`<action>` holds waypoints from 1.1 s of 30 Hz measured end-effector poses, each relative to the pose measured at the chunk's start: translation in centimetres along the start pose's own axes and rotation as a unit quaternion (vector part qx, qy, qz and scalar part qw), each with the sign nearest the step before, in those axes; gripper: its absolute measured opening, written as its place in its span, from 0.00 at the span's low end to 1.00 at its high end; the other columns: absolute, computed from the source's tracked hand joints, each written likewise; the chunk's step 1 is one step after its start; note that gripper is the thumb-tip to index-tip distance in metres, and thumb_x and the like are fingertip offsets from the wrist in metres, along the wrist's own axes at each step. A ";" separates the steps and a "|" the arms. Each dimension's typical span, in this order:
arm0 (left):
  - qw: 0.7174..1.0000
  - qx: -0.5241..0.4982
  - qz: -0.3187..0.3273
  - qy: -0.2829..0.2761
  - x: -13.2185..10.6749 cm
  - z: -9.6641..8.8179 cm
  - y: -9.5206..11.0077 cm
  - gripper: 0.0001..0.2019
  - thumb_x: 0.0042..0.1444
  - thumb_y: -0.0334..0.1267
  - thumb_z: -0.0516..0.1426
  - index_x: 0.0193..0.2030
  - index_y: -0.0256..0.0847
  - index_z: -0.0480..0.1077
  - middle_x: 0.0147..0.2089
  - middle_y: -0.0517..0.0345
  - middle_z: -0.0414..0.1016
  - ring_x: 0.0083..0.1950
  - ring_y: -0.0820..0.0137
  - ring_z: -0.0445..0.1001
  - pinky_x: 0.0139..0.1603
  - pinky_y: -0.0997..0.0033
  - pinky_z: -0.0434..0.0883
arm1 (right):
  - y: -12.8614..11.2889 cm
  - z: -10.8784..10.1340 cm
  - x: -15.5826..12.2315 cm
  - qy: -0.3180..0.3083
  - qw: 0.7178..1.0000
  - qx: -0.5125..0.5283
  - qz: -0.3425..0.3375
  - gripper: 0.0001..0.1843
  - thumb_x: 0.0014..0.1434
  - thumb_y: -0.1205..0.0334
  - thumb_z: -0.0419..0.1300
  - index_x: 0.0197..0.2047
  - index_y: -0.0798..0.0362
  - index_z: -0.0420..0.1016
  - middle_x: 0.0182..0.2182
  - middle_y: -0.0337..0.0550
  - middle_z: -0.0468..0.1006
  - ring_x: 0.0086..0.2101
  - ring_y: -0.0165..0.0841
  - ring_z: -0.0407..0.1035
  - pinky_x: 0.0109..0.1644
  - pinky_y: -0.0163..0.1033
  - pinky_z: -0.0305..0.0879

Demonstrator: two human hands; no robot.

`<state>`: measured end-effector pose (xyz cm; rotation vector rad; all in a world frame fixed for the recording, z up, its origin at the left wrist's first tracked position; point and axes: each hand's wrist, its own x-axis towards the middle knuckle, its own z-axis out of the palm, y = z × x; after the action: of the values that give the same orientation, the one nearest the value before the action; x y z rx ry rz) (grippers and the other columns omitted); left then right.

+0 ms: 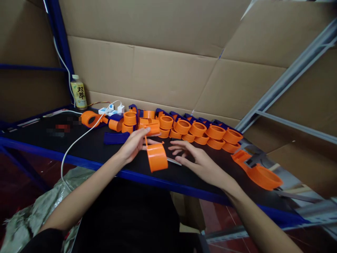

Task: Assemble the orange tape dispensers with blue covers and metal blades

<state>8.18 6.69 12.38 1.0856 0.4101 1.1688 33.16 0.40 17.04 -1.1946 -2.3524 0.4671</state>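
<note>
My left hand (133,144) pinches the stem of an orange plastic ring part (156,156) that hangs over the front of the black shelf (89,149). My right hand (195,159) lies just to the right of it, fingers spread flat toward the part, holding nothing. Behind both hands runs a long row of orange ring parts (197,129), several of them seated in dark blue holders. A loose blue piece (116,137) lies left of my left hand.
A yellow-labelled bottle (78,92) stands at the back left beside a white power strip (110,110) whose cable (76,142) trails over the blue front rail (147,178). A larger orange part (259,172) lies at the right. Cardboard walls stand behind; a plastic bag (39,207) sits below left.
</note>
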 end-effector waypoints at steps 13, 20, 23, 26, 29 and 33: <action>0.996 0.072 -0.032 0.028 0.4 -1.5 0.3 0.19 0.60 0.49 0.62 0.48 0.35 0.75 0.53 0.37 0.81 0.38 0.59 0.84 0.39 0.59 0.80 | 4.6 3.4 0.7 0.008 0.973 -0.231 0.006 0.12 0.67 0.66 0.56 0.44 0.50 0.82 0.42 0.48 0.83 0.43 0.41 0.78 0.48 0.45 0.73; 0.990 0.128 -0.055 0.005 0.3 -1.5 0.3 0.19 0.60 0.50 0.62 0.48 0.36 0.76 0.53 0.36 0.81 0.37 0.59 0.84 0.34 0.64 0.79 | 5.5 3.3 1.8 0.002 0.995 -0.071 0.070 0.03 0.58 0.63 0.65 0.35 0.50 0.81 0.31 0.41 0.82 0.31 0.34 0.75 0.36 0.38 0.69; 0.985 0.148 -0.083 -0.011 0.2 -1.4 0.2 0.19 0.60 0.49 0.63 0.51 0.37 0.76 0.53 0.37 0.81 0.37 0.59 0.85 0.30 0.68 0.77 | 5.3 2.4 2.7 0.033 0.997 0.032 0.070 0.09 0.59 0.55 0.66 0.35 0.52 0.81 0.31 0.42 0.83 0.32 0.34 0.75 0.37 0.39 0.69; 0.979 0.167 -0.112 -0.031 0.1 -1.1 0.0 0.19 0.59 0.50 0.63 0.50 0.36 0.76 0.52 0.37 0.82 0.38 0.58 0.85 0.30 0.67 0.78 | 4.5 0.9 3.5 0.073 0.991 0.100 0.054 0.15 0.59 0.48 0.67 0.38 0.53 0.81 0.36 0.44 0.84 0.33 0.35 0.74 0.38 0.40 0.70; 0.975 0.171 -0.129 -0.057 -0.1 -0.6 -0.3 0.21 0.59 0.51 0.64 0.51 0.37 0.77 0.53 0.37 0.81 0.40 0.57 0.85 0.30 0.68 0.78 | 3.6 0.0 4.0 0.085 0.990 0.109 0.030 0.17 0.60 0.45 0.66 0.41 0.52 0.83 0.39 0.45 0.84 0.34 0.36 0.74 0.40 0.42 0.70; 0.973 0.170 -0.134 -0.083 -0.4 0.0 -0.8 0.22 0.59 0.51 0.65 0.54 0.38 0.77 0.56 0.37 0.80 0.40 0.58 0.85 0.29 0.71 0.78 | 3.1 0.2 4.2 0.096 0.994 0.048 0.002 0.14 0.61 0.48 0.66 0.40 0.49 0.85 0.37 0.44 0.84 0.37 0.38 0.75 0.42 0.43 0.70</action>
<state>8.40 6.36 11.62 1.3651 0.6208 0.7774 32.97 5.60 16.37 -1.1458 -2.1403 0.4404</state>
